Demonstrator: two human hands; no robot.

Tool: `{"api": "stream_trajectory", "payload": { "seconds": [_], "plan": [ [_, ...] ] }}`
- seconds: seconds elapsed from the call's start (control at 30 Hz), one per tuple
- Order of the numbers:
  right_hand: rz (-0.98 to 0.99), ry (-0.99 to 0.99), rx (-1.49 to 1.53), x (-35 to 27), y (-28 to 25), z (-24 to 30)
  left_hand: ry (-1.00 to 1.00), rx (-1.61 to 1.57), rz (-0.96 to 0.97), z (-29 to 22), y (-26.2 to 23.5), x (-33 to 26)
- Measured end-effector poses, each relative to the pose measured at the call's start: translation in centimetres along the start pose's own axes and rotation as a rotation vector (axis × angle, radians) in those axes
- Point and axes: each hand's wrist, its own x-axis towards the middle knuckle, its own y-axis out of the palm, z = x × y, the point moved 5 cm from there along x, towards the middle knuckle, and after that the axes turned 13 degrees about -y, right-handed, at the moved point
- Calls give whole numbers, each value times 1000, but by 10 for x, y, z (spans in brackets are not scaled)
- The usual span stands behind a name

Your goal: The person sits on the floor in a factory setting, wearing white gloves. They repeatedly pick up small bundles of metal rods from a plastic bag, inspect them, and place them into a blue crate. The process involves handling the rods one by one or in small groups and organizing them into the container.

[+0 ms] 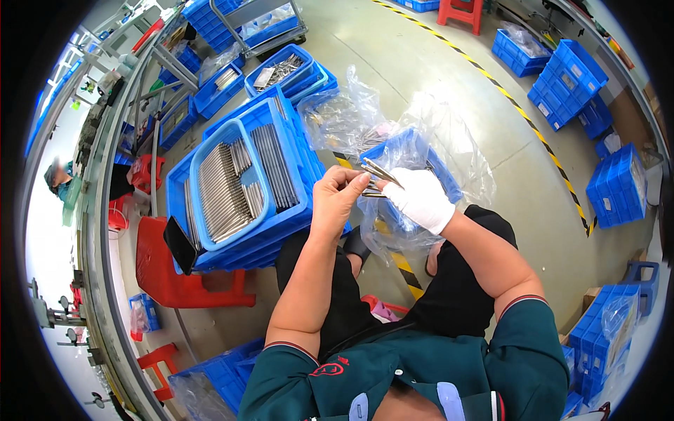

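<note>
My bare left hand is closed in a pinch, its thumb and fingertips on the ends of several thin metal rods. Opposite it, my right hand wears a white glove and is wrapped round the same rods, which fan out slightly toward the left. Beneath both hands sits a blue bin lined with clear plastic; its contents are mostly covered. Left of my left hand, a light-blue tray full of metal rods in rows rests on a larger blue crate that holds more rods.
A dark phone-like slab leans at the crate's near left corner. A red stool stands beside it. Crumpled clear plastic lies beyond my hands. Blue crates are stacked at the right, past a yellow-black floor stripe.
</note>
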Motion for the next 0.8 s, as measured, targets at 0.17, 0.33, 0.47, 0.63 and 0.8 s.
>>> {"api": "stream_trajectory", "payload": {
  "seconds": [0.17, 0.33, 0.47, 0.63, 0.8],
  "plan": [
    [-29, -35, -11, -2, 2, 0, 6, -92, 21, 4, 5, 0],
    [10, 19, 37, 0, 5, -6, 95, 37, -8, -2, 5, -1],
    [16, 36, 149, 2, 1, -5, 124, 21, -97, -3, 0, -1],
    [122, 117, 250, 1, 0, -11, 57, -154, -81, -10, -13, 0],
    [237, 129, 384, -2, 8, -9, -33, -172, 75, -1, -4, 4]
  ]
}}
